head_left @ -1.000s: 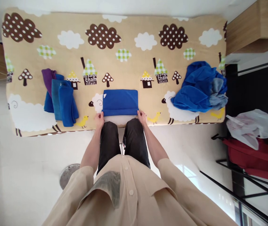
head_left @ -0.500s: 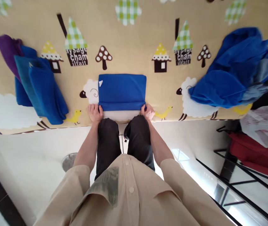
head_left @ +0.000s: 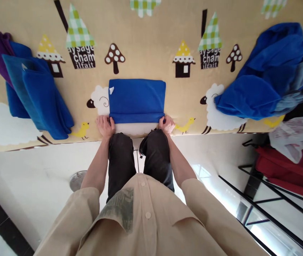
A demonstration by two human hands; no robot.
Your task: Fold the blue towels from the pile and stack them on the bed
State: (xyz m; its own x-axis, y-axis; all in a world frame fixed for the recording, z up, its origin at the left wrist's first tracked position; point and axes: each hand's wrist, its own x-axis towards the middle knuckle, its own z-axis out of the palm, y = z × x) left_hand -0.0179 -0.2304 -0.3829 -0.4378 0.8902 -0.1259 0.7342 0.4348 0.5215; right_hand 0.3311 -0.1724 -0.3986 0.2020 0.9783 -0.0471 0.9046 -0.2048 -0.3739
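Observation:
A blue towel (head_left: 137, 96) lies flat in front of me on the patterned bedspread, with a narrow strip folded over along its near edge and a small white tag at its left side. My left hand (head_left: 106, 126) is closed on the left end of that folded strip, thumb against the cloth. At the opposite end, my right hand (head_left: 167, 125) pinches the near right corner. Both hands rest on the bedspread just beyond my knees. The fingertips under the fabric are partly hidden.
Folded blue and purple cloths (head_left: 38, 90) lie to the left. A crumpled blue cloth pile (head_left: 263, 76) sits at the right. The printed bedspread (head_left: 146, 46) ends at my knees. Beside the bed on the right are a black metal rack (head_left: 268, 185), red fabric (head_left: 290, 170) and a plastic bag (head_left: 297, 137).
The camera view has shifted slightly, so the side piles appear farther apart. Both hands keep their hold on the towel's near corners, and its fold looks the same.

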